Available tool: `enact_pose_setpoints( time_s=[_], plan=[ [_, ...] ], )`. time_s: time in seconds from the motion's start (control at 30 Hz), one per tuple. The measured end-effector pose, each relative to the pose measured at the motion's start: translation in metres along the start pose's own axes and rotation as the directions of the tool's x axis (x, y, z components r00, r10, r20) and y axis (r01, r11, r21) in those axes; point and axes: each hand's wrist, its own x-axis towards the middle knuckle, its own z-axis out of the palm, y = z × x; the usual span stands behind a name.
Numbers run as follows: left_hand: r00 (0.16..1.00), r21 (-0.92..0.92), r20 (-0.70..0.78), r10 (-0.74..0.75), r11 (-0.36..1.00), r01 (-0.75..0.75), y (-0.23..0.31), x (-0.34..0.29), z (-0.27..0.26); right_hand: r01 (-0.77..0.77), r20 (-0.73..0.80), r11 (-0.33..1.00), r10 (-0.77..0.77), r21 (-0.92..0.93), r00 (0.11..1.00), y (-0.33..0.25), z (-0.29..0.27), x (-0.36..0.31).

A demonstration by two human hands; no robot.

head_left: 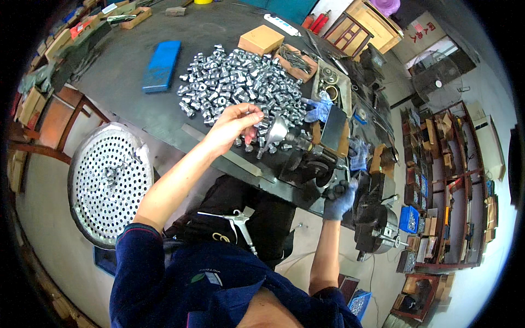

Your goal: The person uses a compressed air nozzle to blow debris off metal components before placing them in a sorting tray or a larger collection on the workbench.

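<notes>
My bare left hand [238, 127] is over the near edge of a heap of shiny metal fittings [240, 82], its thumb and fingers closed together; what they hold, if anything, is too small to make out. Just right of the fingertips is a shiny cone-shaped metal part [276, 131] at the end of a dark bench fixture [311, 164]. My right hand [340, 203], in a blue-grey glove, closes round a dark handle [337, 189] at the fixture's near right side. Several loose fittings lie under the cone.
A blue box [162, 66] and a cardboard box [260, 40] flank the heap. Blue gloves [319, 108] lie to its right. A bench vise [377, 229] stands right of my right hand. A perforated round metal tray [112, 186] is at left. An air blow gun [238, 221] lies across my lap.
</notes>
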Motion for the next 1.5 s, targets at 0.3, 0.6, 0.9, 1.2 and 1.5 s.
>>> enact_pose_setpoints(
  time_s=[0.3, 0.6, 0.9, 1.2, 1.5],
  plan=[
    [0.89, 0.497, -0.436, 0.135, 0.86, 0.113, 0.032, -0.116, -0.121, 0.382, 0.034, 0.903, -0.383, -0.197, 0.923, -0.005, 0.047, 0.104],
    [0.739, 0.8, -0.555, 0.382, -0.001, 0.601, 0.027, -0.242, -0.228, 0.317, 0.119, 0.948, -0.315, 0.003, 0.942, -0.057, 0.066, 0.018],
    [0.869, 0.977, -0.173, 0.464, -0.034, 0.212, 0.026, -0.122, -0.169, 0.148, 0.003, 0.984, -0.148, -0.098, 0.989, -0.034, 0.027, -0.038],
    [0.947, 0.95, -0.131, 0.293, -0.236, 0.205, -0.015, -0.01, -0.147, 0.041, -0.076, 0.992, -0.051, -0.12, 0.996, -0.001, 0.018, -0.02],
    [0.985, 0.343, -0.157, 0.07, 0.939, -0.012, 0.004, -0.029, -0.105, 0.049, -0.12, 0.991, -0.064, -0.125, 0.991, 0.003, 0.012, -0.018]
  ],
)
